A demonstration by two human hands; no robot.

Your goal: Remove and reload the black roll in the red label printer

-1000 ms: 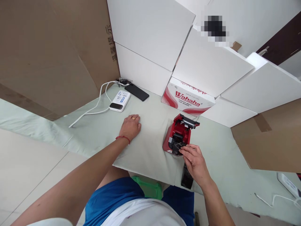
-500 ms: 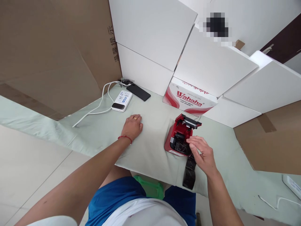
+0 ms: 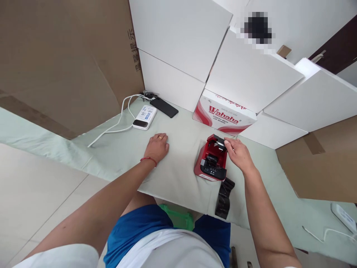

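Right hand (image 3: 238, 152) now on the raised lid (image 3: 219, 140) of the red device (image 3: 199, 165).
A second ago its fingers pinched a dark piece at the device's near end; now they hold the lid's right end, farther away. The black panel (image 3: 213, 171), covered before, shows pale markings.

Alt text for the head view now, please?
A person's right hand grips the raised lid of a red device on a pale green cloth, a curled black strip beside it. The left hand rests on the cloth, near a white power bank.
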